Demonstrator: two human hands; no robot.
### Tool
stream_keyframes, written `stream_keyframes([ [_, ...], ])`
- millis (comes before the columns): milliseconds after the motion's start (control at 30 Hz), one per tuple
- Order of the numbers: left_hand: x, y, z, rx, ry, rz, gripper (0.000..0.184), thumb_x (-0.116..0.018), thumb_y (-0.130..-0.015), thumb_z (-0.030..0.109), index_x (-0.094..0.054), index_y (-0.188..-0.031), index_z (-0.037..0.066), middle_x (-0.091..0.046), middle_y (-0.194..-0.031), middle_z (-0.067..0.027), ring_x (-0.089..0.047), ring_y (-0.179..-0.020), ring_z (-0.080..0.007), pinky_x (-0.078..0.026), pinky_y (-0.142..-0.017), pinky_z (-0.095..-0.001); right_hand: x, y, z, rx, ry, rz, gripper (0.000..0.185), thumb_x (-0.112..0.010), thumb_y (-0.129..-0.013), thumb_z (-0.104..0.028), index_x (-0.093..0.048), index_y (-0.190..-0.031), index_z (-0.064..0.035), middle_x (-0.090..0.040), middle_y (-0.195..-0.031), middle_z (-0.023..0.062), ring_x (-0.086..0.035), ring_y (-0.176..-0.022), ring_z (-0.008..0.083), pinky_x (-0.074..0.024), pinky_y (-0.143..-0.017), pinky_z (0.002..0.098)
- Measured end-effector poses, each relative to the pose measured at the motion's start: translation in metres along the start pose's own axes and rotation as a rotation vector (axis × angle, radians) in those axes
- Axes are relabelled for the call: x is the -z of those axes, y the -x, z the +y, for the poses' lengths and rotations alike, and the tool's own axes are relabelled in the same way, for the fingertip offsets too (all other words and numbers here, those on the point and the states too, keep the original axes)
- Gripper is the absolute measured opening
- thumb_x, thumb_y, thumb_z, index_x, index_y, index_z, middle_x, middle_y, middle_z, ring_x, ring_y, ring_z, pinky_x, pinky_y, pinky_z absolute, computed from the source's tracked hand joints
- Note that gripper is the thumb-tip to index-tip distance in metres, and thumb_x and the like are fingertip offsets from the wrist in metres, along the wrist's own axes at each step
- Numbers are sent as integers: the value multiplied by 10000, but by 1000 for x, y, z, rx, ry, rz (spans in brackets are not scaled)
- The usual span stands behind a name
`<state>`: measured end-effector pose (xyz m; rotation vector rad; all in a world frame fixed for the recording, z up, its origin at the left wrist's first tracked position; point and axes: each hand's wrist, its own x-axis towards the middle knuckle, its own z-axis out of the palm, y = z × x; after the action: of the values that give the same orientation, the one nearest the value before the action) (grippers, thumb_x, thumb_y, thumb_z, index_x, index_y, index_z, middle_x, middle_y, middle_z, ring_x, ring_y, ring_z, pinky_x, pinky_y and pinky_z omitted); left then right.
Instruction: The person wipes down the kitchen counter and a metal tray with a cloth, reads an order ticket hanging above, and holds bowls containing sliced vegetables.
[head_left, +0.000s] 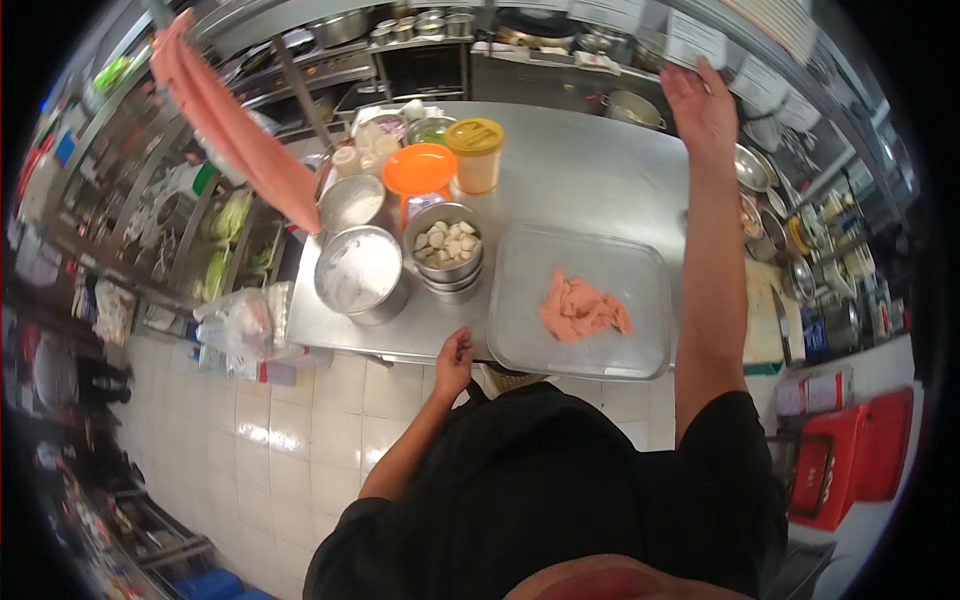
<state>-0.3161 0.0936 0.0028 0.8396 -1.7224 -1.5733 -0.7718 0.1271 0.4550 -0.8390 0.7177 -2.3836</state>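
My right hand [703, 110] is raised at the end of an outstretched arm, its fingers extended at the lower edge of a printed paper sheet [695, 38]. The fingertips appear to touch the sheet; a grip on it does not show. Low by the table's front edge, my left hand [455, 360] is loosely curled with nothing visible in it. Nearest to it are a stack of metal pots, the top pot [447, 211] holding pale chunks, and a clear plastic tray [510, 350]. Pinkish-orange raw meat or fish [580, 308] lies in a heap in the tray.
On the steel table [590, 160] stand a pot of white powder [360, 270], an orange lid [420, 169] and a yellow-lidded tub [474, 155]. A pink cloth [235, 125] hangs at the left. A knife [782, 322] lies on a board at the right, near a red box [835, 460].
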Motion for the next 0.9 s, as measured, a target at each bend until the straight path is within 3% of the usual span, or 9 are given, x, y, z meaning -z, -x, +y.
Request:
stream_keyframes([
  [100,1,0,5,-14,-21,-20,444,-551,-864,-46,-484,-1299,14,-590,-1164,-92,-580,-971,-159,-490,-840,-270,23,-15,-3,53,-20,50,196,-625,-877,-61,-552,-1048,3,-655,-806,115,-650,-789,242,-551,-771,392],
  [233,0,-3,-3,-28,70,-41,436,-547,-867,-50,-486,-1295,10,-590,-1161,-106,-580,-979,-168,-493,-860,-287,20,17,6,231,186,98,150,-612,-876,-31,-526,-994,1,-654,-881,138,-644,-727,205,-552,-628,336],
  [333,0,-2,9,23,77,-59,442,-549,-867,-49,-477,-1300,1,-588,-1169,-117,-575,-1005,-173,-474,-901,-296,6,68,-2,308,214,346,241,-621,-848,-16,-474,-1029,43,-628,-881,146,-650,-746,228,-566,-594,331],
  [467,2,-3,4,49,87,-78,440,-550,-870,-41,-470,-1302,-8,-584,-1177,-113,-571,-1013,-169,-457,-924,-293,24,80,-19,408,254,410,237,-620,-853,-28,-478,-1025,53,-632,-897,157,-650,-689,231,-570,-598,340],
  [900,0,-5,11,67,31,-74,420,-545,-882,-39,-469,-1294,-17,-582,-1193,-114,-572,-1044,-179,-453,-942,-299,39,74,-50,533,369,456,175,-615,-865,-15,-503,-986,46,-654,-918,179,-676,-736,245,-594,-624,345],
])
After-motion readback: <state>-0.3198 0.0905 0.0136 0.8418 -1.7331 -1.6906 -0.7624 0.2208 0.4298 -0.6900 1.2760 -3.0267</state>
